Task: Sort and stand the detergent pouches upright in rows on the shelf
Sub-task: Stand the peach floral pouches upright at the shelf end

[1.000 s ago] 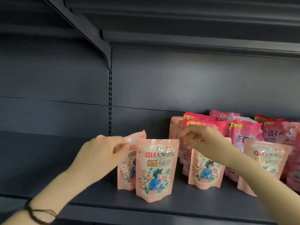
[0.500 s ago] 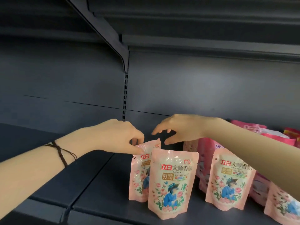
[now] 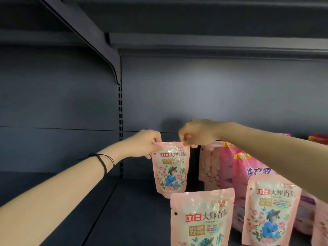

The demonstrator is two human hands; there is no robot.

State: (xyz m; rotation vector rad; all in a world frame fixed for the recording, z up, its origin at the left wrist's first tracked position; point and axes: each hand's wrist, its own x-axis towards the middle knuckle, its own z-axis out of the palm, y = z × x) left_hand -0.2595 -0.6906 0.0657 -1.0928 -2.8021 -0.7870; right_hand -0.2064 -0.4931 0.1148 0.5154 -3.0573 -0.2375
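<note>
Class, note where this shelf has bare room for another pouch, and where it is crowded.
Bare shelf lies left of the held pouch and the front pouch, past the slotted upright. Right of them, pink pouches crowd together.

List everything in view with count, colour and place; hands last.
held pouch: one, pale pink floral, behind the front row
front pouches: at least two, pale pink floral, upright at the shelf's front
darker pouches: several, deep pink, behind them at right
shelf: one, dark grey, under the pouches
bracket: one, dark grey, upper left
bracelet: one, dark cord, left wrist
left hand: pinches the held pouch's top left corner
right hand: pinches its top right corner
</note>
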